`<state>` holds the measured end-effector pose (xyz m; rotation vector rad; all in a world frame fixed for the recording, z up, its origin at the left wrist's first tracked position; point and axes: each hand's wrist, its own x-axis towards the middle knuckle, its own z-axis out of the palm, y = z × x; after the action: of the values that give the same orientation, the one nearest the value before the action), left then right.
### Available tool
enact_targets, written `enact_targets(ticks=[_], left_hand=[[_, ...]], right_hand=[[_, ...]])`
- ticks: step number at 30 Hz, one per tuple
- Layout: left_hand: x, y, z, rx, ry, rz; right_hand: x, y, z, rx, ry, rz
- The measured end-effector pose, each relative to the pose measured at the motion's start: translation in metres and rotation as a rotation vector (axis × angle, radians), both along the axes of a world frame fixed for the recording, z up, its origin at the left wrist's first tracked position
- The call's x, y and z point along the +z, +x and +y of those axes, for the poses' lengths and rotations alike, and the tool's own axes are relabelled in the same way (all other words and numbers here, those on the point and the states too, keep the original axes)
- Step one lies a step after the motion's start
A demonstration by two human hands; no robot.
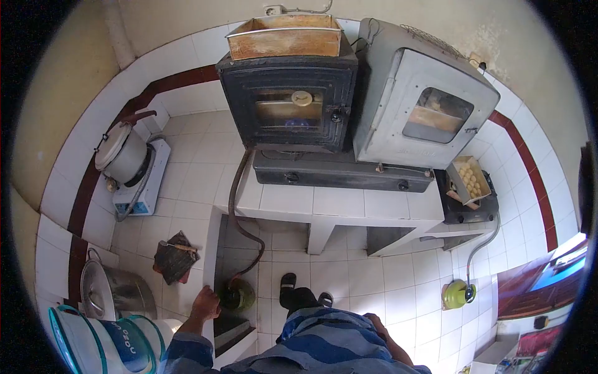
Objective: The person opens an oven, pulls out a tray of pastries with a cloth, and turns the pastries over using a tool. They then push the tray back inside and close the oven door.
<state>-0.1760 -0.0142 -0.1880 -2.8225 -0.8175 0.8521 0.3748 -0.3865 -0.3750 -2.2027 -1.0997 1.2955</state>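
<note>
My left hand (pixel 205 304) is closed, just above the edge of the tiled counter, near a green gas cylinder (pixel 239 294); whether it holds anything is too small to tell. A dark cloth (pixel 176 258) lies on the counter beyond it. My right hand (pixel 377 325) hangs low beside my blue patterned clothing, its fingers mostly hidden. Ahead stands a black oven (pixel 289 106) with its door closed and a blue flame behind the glass. A wooden box (pixel 283 38) rests on top. Beside it is a grey metal oven (pixel 430 106), also closed.
On the left are a pressure cooker (pixel 121 156), a large metal pot (pixel 118 293) and a white-and-teal container (pixel 115 343). A tray of pale dough pieces (pixel 470 179) sits on a stove at the right. Another green cylinder (pixel 456 294) stands on the floor.
</note>
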Motion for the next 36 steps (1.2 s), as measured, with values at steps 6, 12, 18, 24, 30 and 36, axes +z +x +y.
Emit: enact_targets(ticks=[6,12,18,24,30,36], left_hand=[[-0.005,-0.005,-0.001,-0.027,0.033,-0.023],[0.003,0.003,-0.002,-0.014,0.042,0.074],[-0.009,-0.006,-0.002,-0.054,0.089,-0.018],[-0.015,-0.009,-0.002,0.019,0.012,0.037],[-0.011,-0.009,-0.001,-0.016,0.036,-0.046],[-0.010,-0.008,-0.001,0.016,0.012,-0.024]], right_hand=[[-0.010,0.006,0.000,0.034,0.044,0.005],[0.000,0.008,0.002,0.034,0.114,0.006],[-0.022,0.012,-0.003,0.108,0.150,-0.042],[-0.005,0.007,0.002,0.048,0.036,0.006],[-0.001,0.004,0.006,0.040,0.010,-0.019],[-0.028,0.009,0.000,0.069,0.045,-0.020]])
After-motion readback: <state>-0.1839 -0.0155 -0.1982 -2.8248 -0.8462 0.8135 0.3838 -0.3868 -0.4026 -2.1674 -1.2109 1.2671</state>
